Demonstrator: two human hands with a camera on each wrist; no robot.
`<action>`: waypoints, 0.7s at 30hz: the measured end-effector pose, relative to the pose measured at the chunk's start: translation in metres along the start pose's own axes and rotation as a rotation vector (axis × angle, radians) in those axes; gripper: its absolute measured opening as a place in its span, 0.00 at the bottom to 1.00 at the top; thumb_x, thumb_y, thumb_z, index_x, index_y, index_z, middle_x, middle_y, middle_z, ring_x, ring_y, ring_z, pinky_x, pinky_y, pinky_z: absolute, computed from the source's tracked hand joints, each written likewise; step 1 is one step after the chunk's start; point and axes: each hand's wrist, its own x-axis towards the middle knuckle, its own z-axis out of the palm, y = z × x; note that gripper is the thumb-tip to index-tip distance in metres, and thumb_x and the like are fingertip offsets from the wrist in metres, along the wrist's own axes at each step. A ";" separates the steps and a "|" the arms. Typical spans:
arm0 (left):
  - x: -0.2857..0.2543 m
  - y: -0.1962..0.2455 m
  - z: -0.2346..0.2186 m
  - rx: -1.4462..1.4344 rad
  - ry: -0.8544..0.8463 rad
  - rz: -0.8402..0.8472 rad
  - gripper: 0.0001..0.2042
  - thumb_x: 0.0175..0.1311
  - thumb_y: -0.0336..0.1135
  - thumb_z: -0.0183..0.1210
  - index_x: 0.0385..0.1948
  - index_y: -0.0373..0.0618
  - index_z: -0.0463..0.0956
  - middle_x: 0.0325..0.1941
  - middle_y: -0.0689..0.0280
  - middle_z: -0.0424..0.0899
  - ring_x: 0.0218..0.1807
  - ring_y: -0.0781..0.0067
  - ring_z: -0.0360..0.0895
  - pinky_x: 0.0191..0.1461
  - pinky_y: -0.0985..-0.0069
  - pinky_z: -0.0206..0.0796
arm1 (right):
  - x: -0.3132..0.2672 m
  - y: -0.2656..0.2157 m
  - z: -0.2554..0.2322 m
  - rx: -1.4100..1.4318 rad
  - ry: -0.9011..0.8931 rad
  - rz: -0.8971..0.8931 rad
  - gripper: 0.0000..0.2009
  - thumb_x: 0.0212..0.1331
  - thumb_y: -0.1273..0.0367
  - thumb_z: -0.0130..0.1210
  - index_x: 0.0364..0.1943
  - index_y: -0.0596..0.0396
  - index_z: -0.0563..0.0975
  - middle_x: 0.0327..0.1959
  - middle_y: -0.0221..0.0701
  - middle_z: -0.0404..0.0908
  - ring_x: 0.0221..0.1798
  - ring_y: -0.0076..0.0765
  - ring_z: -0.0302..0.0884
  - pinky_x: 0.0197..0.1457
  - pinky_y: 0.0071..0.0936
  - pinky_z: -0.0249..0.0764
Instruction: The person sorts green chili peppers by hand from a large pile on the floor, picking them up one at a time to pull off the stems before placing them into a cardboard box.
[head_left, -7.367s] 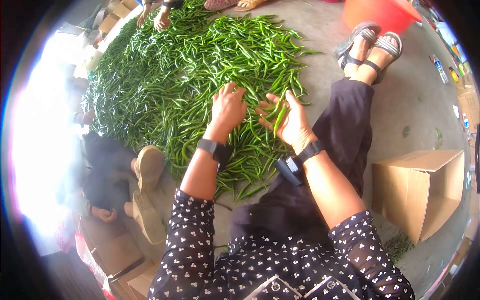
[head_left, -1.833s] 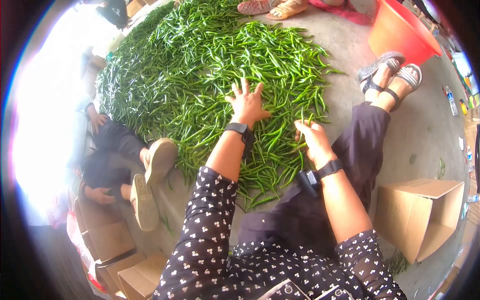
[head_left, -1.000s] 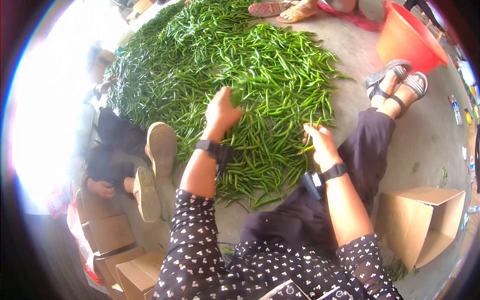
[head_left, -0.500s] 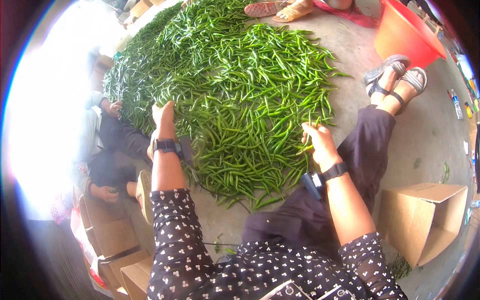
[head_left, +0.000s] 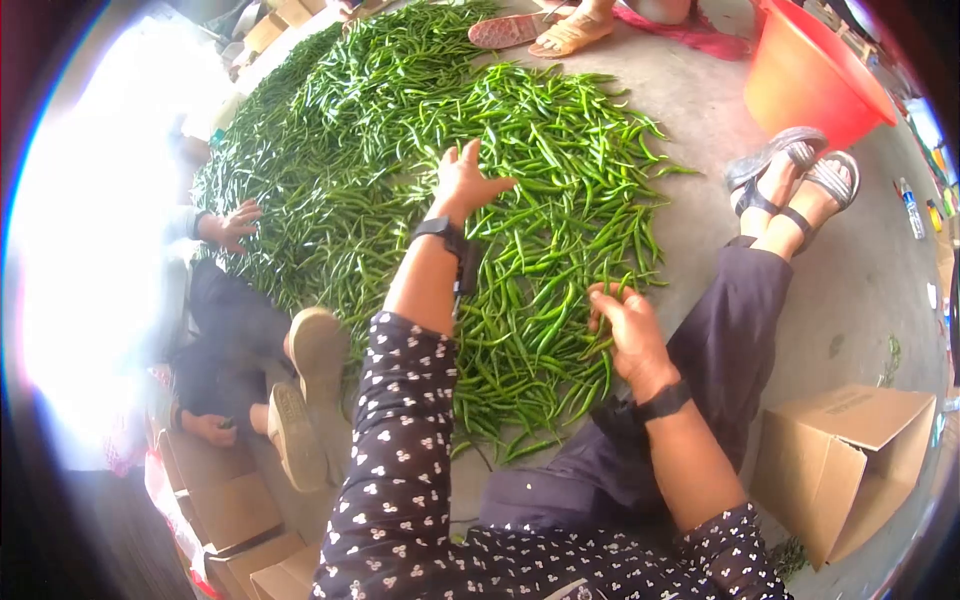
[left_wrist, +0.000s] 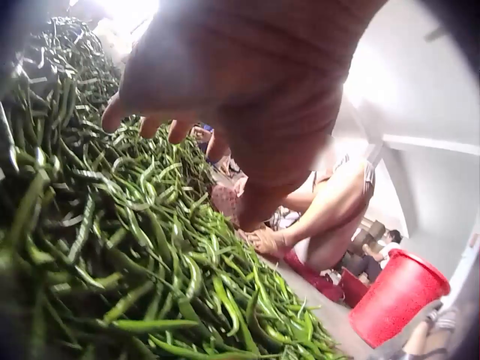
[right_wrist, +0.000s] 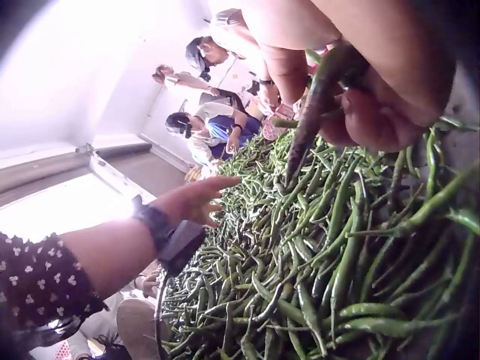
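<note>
A broad heap of long green chili peppers covers the floor before me. My left hand reaches over the middle of it, fingers spread and holding nothing. From the left wrist view, the left hand hovers above the peppers, palm side in shadow. At the heap's right edge, beside my thigh, my right hand has curled fingers. In the right wrist view these fingers hold a green chili pepper with a dark, brownish lower end, and another pepper's stem shows beside it.
An orange-red tub stands past my sandalled feet. An open cardboard box lies at right. Another person's hand touches the heap at left, with slippers nearby. Several people sit around the far side.
My left hand swung leftward to the heap's left side, then came back to the middle with fingers spread. The right hand, palm up with peppers earlier, is now curled and slightly lower.
</note>
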 end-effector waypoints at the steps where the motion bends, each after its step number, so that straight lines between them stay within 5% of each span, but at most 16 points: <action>1: 0.009 0.006 0.013 0.015 -0.035 -0.005 0.49 0.33 0.58 0.67 0.62 0.52 0.52 0.66 0.46 0.49 0.68 0.49 0.46 0.65 0.59 0.51 | -0.002 -0.005 0.002 0.009 -0.004 0.036 0.06 0.54 0.70 0.52 0.33 0.56 0.74 0.22 0.23 0.72 0.22 0.19 0.67 0.26 0.17 0.60; 4: 0.019 0.028 0.031 0.050 -0.138 -0.074 0.54 0.29 0.59 0.69 0.65 0.64 0.46 0.69 0.50 0.38 0.70 0.45 0.37 0.63 0.46 0.48 | -0.002 -0.010 0.005 -0.031 -0.042 0.060 0.08 0.54 0.68 0.51 0.36 0.55 0.73 0.21 0.23 0.71 0.22 0.18 0.67 0.24 0.16 0.60; 9: 0.036 0.037 0.031 0.057 -0.319 -0.202 0.56 0.27 0.59 0.69 0.65 0.65 0.44 0.70 0.51 0.33 0.68 0.42 0.40 0.63 0.46 0.49 | 0.002 -0.015 0.012 -0.018 -0.077 0.110 0.08 0.55 0.68 0.51 0.37 0.54 0.73 0.22 0.23 0.71 0.24 0.18 0.68 0.25 0.16 0.60; 13: 0.031 0.032 0.030 0.121 -0.323 -0.120 0.54 0.26 0.54 0.71 0.64 0.66 0.47 0.69 0.50 0.40 0.66 0.41 0.49 0.60 0.49 0.56 | 0.003 -0.016 0.015 0.021 -0.126 0.078 0.08 0.55 0.67 0.51 0.37 0.54 0.73 0.23 0.23 0.72 0.25 0.19 0.68 0.26 0.17 0.59; 19: -0.009 0.031 0.034 0.228 -0.176 -0.012 0.30 0.33 0.37 0.64 0.49 0.62 0.71 0.55 0.60 0.62 0.55 0.49 0.63 0.54 0.53 0.63 | 0.005 -0.004 0.012 0.025 -0.084 0.047 0.07 0.55 0.68 0.52 0.35 0.55 0.74 0.20 0.24 0.71 0.23 0.19 0.67 0.27 0.16 0.60; 21: -0.015 0.029 0.035 0.201 -0.163 -0.027 0.30 0.34 0.37 0.64 0.49 0.63 0.71 0.56 0.60 0.61 0.56 0.49 0.62 0.53 0.52 0.63 | 0.008 0.001 0.008 0.032 -0.055 0.019 0.06 0.55 0.69 0.52 0.35 0.55 0.74 0.21 0.24 0.72 0.23 0.19 0.67 0.27 0.17 0.60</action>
